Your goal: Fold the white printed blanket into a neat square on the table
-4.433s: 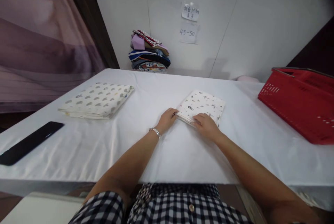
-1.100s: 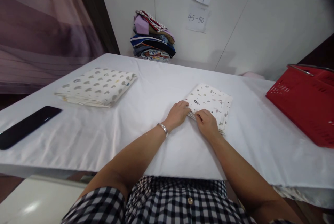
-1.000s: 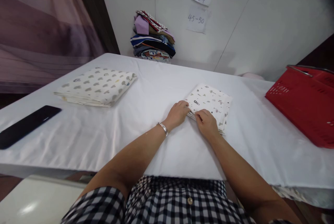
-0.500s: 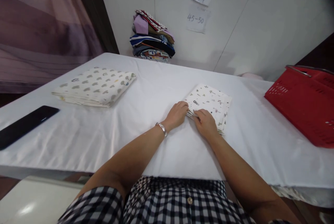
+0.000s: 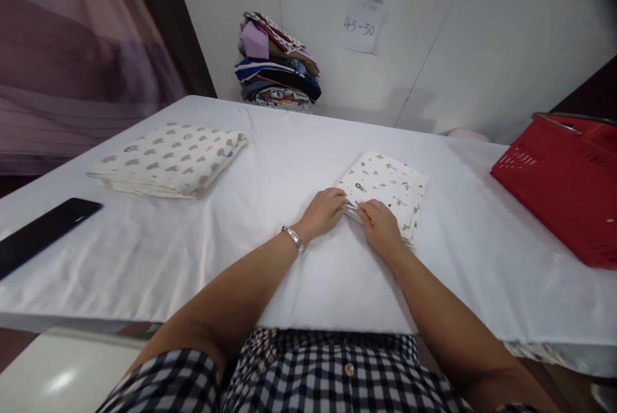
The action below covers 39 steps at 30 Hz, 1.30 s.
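Since the earliest picture the small folded printed cloth [image 5: 385, 189] has been turned a little on the white sheet, its layered edges now fanned out along the right side; the left hand [image 5: 322, 212] has come in from the cloth's left corner to its near corner, fingers curled onto the edge; the right hand [image 5: 380, 225] has slid from lying flat on top to pinching that same near corner, so both hands now meet, almost touching.

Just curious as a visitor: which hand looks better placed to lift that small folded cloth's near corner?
Probably the left hand: its fingers already pinch the small folded cloth at that corner; the right hand rests flat alongside.
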{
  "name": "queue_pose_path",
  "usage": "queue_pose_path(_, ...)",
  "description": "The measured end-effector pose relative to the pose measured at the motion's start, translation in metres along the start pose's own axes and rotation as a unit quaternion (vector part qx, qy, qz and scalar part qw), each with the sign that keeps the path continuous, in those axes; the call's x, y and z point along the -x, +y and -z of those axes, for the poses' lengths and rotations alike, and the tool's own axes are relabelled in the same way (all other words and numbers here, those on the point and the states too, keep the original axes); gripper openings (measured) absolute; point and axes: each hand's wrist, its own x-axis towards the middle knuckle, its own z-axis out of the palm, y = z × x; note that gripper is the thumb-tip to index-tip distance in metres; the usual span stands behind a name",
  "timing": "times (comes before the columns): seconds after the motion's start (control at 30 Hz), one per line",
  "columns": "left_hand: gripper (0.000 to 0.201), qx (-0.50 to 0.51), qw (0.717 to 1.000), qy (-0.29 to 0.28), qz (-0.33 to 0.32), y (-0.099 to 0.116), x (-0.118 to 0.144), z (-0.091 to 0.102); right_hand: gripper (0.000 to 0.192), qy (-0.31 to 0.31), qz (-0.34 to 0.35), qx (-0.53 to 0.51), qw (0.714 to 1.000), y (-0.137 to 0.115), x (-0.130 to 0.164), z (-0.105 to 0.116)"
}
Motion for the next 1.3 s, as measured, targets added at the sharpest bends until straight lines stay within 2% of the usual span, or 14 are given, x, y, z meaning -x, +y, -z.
queue_pose_path(0.5, 0.017, -0.029, 1.0, 0.009, -0.003, -0.005, -0.005, -0.005, 0.023, -0.028, 0.007, 0.031, 0.999, -0.004, 0.0, 0.002)
queue_pose_path(0.8, 0.011, -0.015, 1.0, 0.014, 0.003, -0.003, -0.004, -0.003, 0.025, -0.004, 0.009, 0.041, 0.999, 0.002, 0.002, -0.003)
queue_pose_path(0.97, 0.039, -0.023, 0.999, 0.032, 0.012, -0.008, -0.002, -0.004, 0.023, 0.015, 0.01, 0.03, 0.999, 0.004, 0.003, -0.005)
queue_pose_path(1.13, 0.024, -0.029, 0.999, 0.02, 0.011, -0.01, -0.004, -0.003, 0.023, 0.009, 0.013, 0.025, 1.0, 0.001, 0.002, -0.003)
queue_pose_path(1.3, 0.022, -0.03, 0.999, 0.025, 0.023, -0.011, -0.006, -0.003, 0.023, 0.002, 0.004, 0.038, 0.999, -0.002, 0.001, -0.002)
